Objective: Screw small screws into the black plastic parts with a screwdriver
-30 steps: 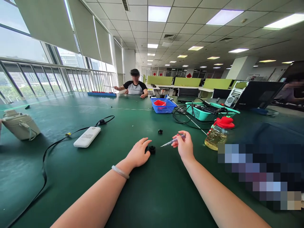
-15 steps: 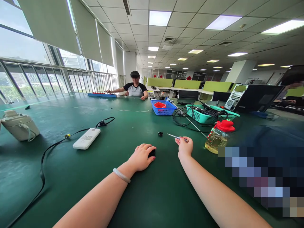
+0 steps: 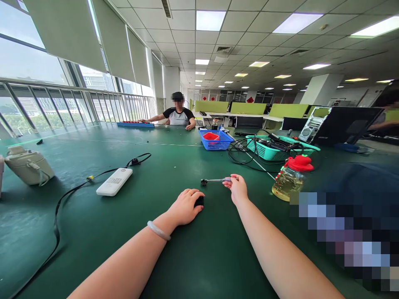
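Head camera: on the green table (image 3: 174,158), the left hand (image 3: 186,206) curls over a black part (image 3: 200,202), holding it down and hiding most of it. The right hand (image 3: 237,189) pinches a slim screwdriver (image 3: 218,180), its tip at a small black piece (image 3: 204,181), seemingly touching it. A mosaic patch (image 3: 343,232) masks the right foreground.

Green table (image 3: 93,224), black part (image 3: 200,202), white power bank (image 3: 114,181), blue basket (image 3: 215,141), red bottle cap (image 3: 298,162).

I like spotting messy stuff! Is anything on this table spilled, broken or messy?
Nothing looks spilled or broken. Only the black cables look messy, looping in a tangle out of the green basket onto the table.
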Tool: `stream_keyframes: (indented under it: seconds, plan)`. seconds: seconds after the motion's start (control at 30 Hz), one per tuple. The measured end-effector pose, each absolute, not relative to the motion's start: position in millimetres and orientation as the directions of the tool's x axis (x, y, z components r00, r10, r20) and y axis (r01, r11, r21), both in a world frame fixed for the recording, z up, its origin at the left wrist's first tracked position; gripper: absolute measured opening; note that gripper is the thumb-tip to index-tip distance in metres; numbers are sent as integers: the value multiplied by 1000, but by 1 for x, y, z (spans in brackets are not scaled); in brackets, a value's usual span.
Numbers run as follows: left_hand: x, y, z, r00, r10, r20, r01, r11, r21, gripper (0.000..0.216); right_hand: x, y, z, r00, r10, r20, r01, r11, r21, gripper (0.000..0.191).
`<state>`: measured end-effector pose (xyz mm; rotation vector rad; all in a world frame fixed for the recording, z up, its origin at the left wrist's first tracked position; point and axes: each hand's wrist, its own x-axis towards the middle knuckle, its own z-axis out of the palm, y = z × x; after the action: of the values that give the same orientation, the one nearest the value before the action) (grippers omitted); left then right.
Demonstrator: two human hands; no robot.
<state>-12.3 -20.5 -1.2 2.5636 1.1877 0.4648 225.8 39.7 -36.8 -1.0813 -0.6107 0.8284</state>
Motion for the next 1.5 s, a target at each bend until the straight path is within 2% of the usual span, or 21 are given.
stream_keyframes:
  seconds: [0.13, 0.27, 0.57, 0.73, 0.9, 1.17, 1.37, 1.5]
  plan:
    - [-11, -25, 3, 549, 820, 160, 748, -568, 344, 26, 221, 31, -33, 501, 865, 31, -305, 209, -929, 21]
    - [-11, -29, 5, 463, 874, 145, 824, -485, 294, 25, 218, 26, -29, 494, 869, 35, -318, 218, -923, 20]
    - [-12, -23, -2, 449, 871, 201, 793, -492, 359, 67, 204, 19, -23, 331, 940, 77, -303, 183, -935, 22]
    - [-13, -22, -1, 504, 844, 182, 754, -533, 383, 71, 201, 15, -20, 256, 963, 78, -323, 162, -932, 26]
    - [-13, -21, -1, 579, 798, 166, 717, -595, 362, 54, 206, 16, -22, 336, 940, 60, -335, 179, -925, 28]
    - [-13, -23, 3, 574, 795, 198, 717, -604, 347, 21, 196, 14, -17, 290, 957, 3, -287, 90, -954, 31]
    - [-13, -24, 2, 560, 801, 211, 740, -598, 307, 10, 179, 1, -12, 270, 953, -137, -299, -53, -953, 20]
    - [-13, -26, 2, 554, 809, 198, 758, -588, 283, 14, 162, -16, -12, 220, 966, -136, -324, -59, -944, 22]
